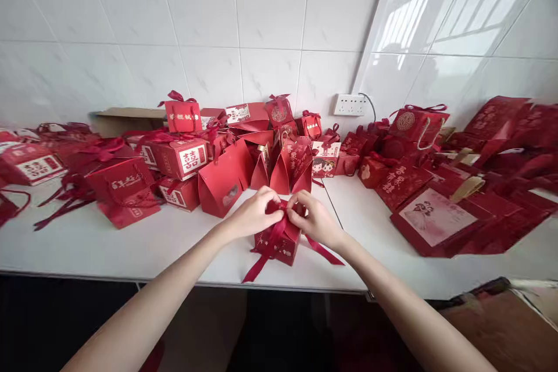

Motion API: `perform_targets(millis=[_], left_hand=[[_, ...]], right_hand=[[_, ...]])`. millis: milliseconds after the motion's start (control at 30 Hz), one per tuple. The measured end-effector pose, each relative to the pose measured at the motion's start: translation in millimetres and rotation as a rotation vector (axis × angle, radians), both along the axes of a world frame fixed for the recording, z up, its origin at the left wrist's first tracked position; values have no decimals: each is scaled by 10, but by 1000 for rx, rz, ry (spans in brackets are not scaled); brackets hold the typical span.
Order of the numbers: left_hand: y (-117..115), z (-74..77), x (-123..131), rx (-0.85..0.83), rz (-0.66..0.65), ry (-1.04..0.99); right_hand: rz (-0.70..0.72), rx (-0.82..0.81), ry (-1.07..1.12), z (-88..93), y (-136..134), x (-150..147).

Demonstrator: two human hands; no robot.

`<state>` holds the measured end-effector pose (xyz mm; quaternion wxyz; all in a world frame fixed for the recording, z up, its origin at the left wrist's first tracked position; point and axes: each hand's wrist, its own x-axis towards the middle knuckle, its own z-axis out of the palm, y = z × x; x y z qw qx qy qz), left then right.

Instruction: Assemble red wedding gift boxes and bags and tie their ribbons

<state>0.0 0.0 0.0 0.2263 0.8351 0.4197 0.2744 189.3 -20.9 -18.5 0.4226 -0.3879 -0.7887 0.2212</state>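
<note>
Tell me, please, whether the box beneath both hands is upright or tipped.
Upright: the box stands on the white table, its ribbon gathered on top.

The sign 囍 stood in red on the white panel [193, 159] of a box [168, 158] toward the table's [196, 258] back edge, left of centre. Pale characters on the ribboned box [288, 248] near the front edge were illegible.

Red boxes [288, 250] across a white table [87, 250]

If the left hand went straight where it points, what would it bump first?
Probably the red ribbon at the left hand's fingertips, then the right hand; exact depth is unclear.
</note>
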Motion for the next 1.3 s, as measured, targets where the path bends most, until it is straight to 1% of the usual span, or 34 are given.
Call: perform_targets(millis=[133,233,333,533,700,767,833,933,1033,1100,1200,1300], left_hand=[[-24,43,76,22,101,-45],[-28,45,120,18,236,-155],[-39,19,142,-42,303,-290],[-41,-32,167,-147,336,-600],[45,33,98,-184,364,-841],[50,65,48,-213,346,-881],[26,78,12,-256,304,-876],[-28,57,2,-331,230,-825],[-47,21,25,-404,186,-818],[-31,22,35,-449,195,-869],[17,92,0,-500,259,-1013],[52,230,-103,-507,322,-1168]], right_hand=[[-7,4,13,2,-6,11],[-34,40,5,-5,-23,16],[-41,64,-7,-7,-40,20],[-35,45,-8,22,-76,12],[-11,69,-55,-50,-76,27],[-20,33,-25,-88,-75,39],[-61,3,7,-101,-82,39],[-116,47,-14,-62,-110,4],[-98,82,-78,0,-142,-52],[-72,64,-117,23,-152,-77],[-60,49,-158,20,-148,-73],[-66,76,-173,4,-135,-32]])
